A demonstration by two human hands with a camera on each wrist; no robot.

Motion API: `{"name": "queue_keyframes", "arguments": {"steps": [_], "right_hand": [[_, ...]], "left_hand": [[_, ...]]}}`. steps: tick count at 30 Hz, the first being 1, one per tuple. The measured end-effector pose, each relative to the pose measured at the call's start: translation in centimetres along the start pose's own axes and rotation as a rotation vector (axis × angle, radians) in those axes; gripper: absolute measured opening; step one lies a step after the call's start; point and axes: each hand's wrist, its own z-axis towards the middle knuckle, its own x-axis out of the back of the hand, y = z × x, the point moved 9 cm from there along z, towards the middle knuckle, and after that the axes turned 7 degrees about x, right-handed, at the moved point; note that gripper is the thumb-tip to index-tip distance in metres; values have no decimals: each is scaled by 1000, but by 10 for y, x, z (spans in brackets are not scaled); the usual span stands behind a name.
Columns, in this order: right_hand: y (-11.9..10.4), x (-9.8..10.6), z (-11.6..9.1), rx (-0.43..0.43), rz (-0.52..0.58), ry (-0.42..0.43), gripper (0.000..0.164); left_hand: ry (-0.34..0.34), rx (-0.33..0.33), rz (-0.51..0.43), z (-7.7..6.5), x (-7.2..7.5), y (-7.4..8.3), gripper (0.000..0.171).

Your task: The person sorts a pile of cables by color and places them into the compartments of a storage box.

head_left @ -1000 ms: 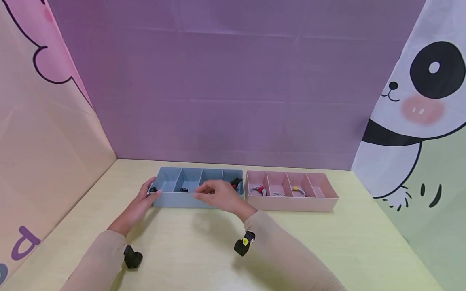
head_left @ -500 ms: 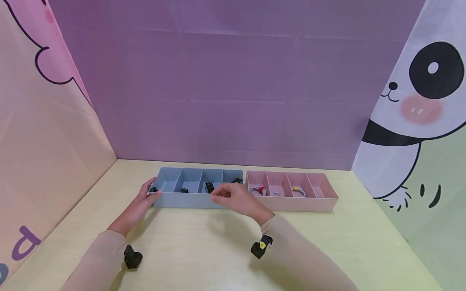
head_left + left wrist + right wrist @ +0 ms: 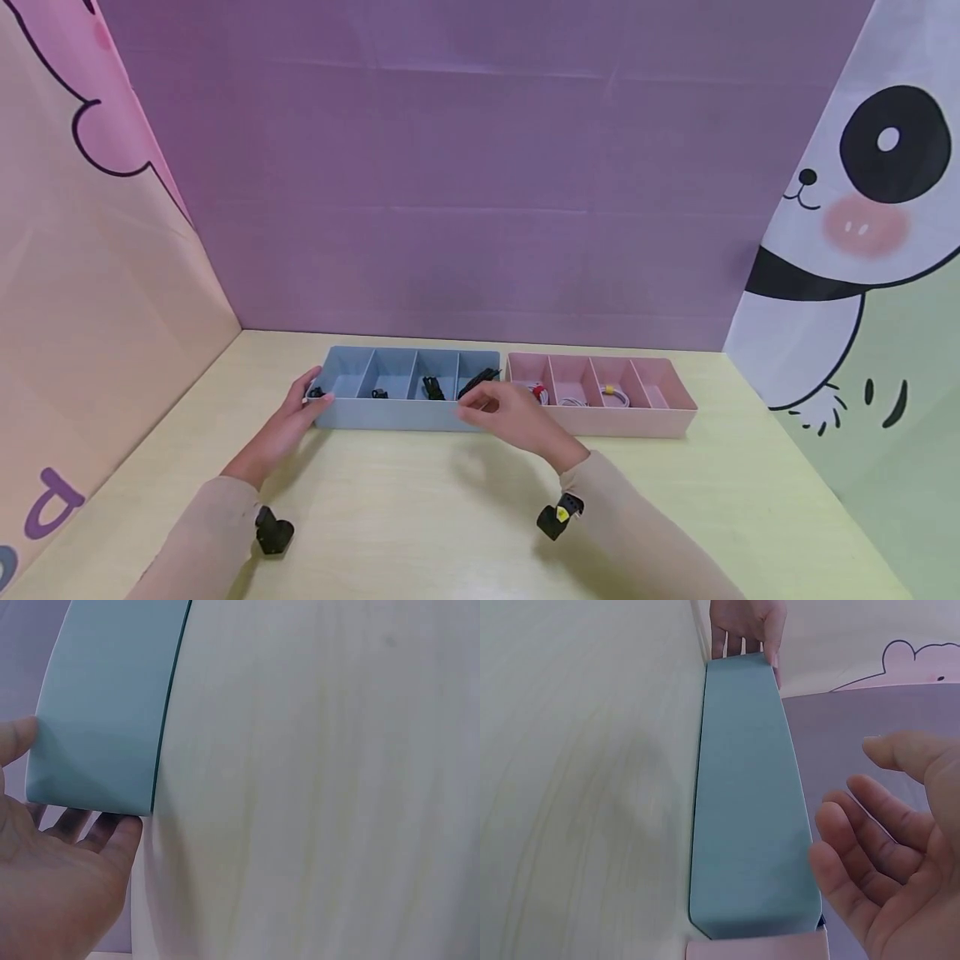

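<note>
A blue divided box stands on the table, and its left end is gripped by my left hand. In the left wrist view the thumb lies at the box's rim and the other fingers rest against its end wall. My right hand hovers at the front right corner of the blue box, fingers loosely bent and holding nothing. Inside the box are small black items in the two left compartments, a bundled black cable in the third, and a longer black cable in the rightmost, partly hidden by the right hand.
Close against the blue box's right end is a pink divided box. It holds a coiled white cable with a red tie, another white coil and one with a yellow tie. A purple backdrop rises behind both boxes.
My right hand has moved rightward along the box front, uncovering the bundled black cable in the third compartment and more of the rightmost one. My left hand has stayed in place.
</note>
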Motion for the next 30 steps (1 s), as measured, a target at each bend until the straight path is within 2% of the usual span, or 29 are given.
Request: {"name": "queue_keyframes", "arguments": {"steps": [9,30], "right_hand": [[15,14,-16,1,-72,27,17],[44,78,-64,-45,-149,177,17]], "left_hand": [[2,3,0,0,1,-2,88],[10,-26,4,-2,0,2,88]]}}
